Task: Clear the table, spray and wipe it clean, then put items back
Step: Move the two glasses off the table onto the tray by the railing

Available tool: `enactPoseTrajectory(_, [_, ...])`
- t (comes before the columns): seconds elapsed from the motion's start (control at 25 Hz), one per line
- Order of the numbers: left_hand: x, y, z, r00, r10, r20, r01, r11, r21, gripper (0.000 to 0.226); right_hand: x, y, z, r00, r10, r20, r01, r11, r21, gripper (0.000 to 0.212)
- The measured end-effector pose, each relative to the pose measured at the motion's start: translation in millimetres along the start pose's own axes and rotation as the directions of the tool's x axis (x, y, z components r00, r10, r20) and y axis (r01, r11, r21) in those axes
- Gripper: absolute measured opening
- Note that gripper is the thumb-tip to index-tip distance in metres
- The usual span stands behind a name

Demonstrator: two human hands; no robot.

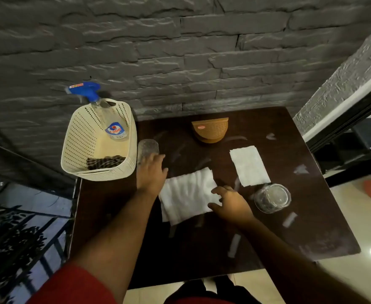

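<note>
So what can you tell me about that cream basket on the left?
The cream basket looks like plastic, with perforated walls and slot handles at the rim. It stands upright at the dark table's far left corner. Inside, a clear spray bottle with a blue trigger head leans, and a dark striped cloth lies crumpled. Neither hand touches it.

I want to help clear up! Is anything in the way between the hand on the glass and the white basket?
Nothing visible blocks it. The left hand holds the glass right beside the cream basket, with only bare table between them.
</note>
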State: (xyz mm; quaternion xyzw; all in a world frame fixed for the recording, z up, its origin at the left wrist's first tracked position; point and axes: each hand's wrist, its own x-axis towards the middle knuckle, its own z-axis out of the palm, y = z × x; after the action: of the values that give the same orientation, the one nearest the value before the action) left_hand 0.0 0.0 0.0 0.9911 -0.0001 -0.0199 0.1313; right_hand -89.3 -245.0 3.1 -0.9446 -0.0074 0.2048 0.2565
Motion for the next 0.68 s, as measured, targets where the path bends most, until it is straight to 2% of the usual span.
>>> enactPoseTrajectory(0.12, [29.3, -11.4, -6.4, 0.996, 0.079, -0.037, -0.071, 0.981, 0.181, 0.057, 4.6, -4.4, -4.0, 1.0, 0.007, -0.018, -0.007, 1.0, -0.015, 0.049])
enactPoseTrajectory(0.32, [61.0, -29.7, 5.7, 0.986, 0.069, 0.153, -0.109, 0.956, 0.273, 0.074, 13.7, -3.4, -12.2, 1.0, 0.023, -0.016, -0.023, 1.0, -0.003, 0.047])
enactPoseTrajectory(0.48, [77.5, -28.6, 10.3, 0.986, 0.048, 0.162, -0.102, 0.933, 0.345, 0.064, 15.8, 0.5, -11.5, 0.999, 0.042, -0.004, -0.042, 0.999, 0.018, 0.046])
enactPoseTrajectory(0.6, [86.1, -25.8, 1.4, 0.981, -0.03, 0.193, -0.012, 0.976, 0.216, 0.034, 18.3, 2.7, -12.8, 0.999, 0.05, -0.01, -0.05, 0.998, 0.034, 0.046])
enactPoseTrajectory(0.68, [92.6, -27.1, -6.9, 0.967, -0.119, 0.225, 0.108, 0.992, 0.061, 0.031, 23.2, 1.7, -14.0, 0.998, 0.052, -0.028, -0.05, 0.997, 0.057, 0.047])
